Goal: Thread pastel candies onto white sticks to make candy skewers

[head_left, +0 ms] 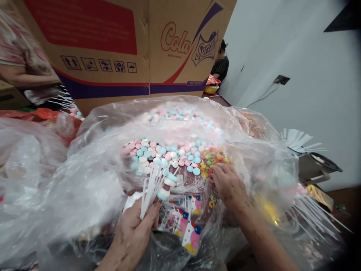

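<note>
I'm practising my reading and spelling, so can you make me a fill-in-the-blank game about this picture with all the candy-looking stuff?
1. The left hand holds a bunch of thin ____ sticks.
2. The small yellow, green and orange pieces are by the person's ____ hand.
3. The round pastel discs are pink, white and ____.
4. The big red-outlined word on the cardboard box is ____.

Missing words: white; right; blue; Cola.
</note>
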Demonstrator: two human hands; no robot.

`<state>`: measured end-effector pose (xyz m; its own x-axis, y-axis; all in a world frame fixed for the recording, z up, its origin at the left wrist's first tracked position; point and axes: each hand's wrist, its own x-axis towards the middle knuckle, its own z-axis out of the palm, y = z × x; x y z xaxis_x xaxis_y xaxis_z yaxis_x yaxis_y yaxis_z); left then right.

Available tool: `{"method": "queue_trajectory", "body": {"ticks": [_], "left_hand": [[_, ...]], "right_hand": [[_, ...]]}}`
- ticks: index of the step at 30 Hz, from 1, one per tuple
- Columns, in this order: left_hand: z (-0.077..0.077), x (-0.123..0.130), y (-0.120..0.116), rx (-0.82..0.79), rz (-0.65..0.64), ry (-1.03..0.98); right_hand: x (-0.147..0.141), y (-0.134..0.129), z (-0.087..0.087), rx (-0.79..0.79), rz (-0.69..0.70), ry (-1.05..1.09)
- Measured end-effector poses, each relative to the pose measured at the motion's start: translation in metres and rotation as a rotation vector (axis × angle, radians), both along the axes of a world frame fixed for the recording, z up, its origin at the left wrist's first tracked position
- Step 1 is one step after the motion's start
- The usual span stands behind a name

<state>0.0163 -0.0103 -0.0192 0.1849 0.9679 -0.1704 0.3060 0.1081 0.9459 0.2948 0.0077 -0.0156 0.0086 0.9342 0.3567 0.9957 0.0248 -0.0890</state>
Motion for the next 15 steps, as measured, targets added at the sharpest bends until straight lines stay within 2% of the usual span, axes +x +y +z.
{"method": "queue_trajectory", "body": {"ticks": [3, 6, 8, 11, 13, 15], "left_hand": [[0.0, 0.002, -0.002, -0.009, -0.003, -0.004], [0.004, 0.007, -0.001, -0.023, -0.014, -0.001], [0.009, 0.009, 0.0, -0.016, -0.013, 0.011], [0.013, 0.01, 0.001, -0.003, -0.012, 0.038], [0.013, 0.009, 0.001, -0.005, -0.019, 0.045], [0.011, 0.007, 0.0, -0.017, -0.026, 0.043]], "right_hand": [[-0.005, -0.005, -0.01, -0.05, 0.016, -0.209], [-0.018, -0.01, -0.013, -0.05, 0.043, -0.216], [-0.022, -0.011, -0.013, -0.041, 0.094, -0.116], [-0.018, -0.012, -0.011, -0.016, 0.209, 0.153], [-0.01, -0.012, -0.009, 0.041, 0.212, 0.304], [-0.001, -0.012, -0.008, 0.086, 0.154, 0.351]]}}
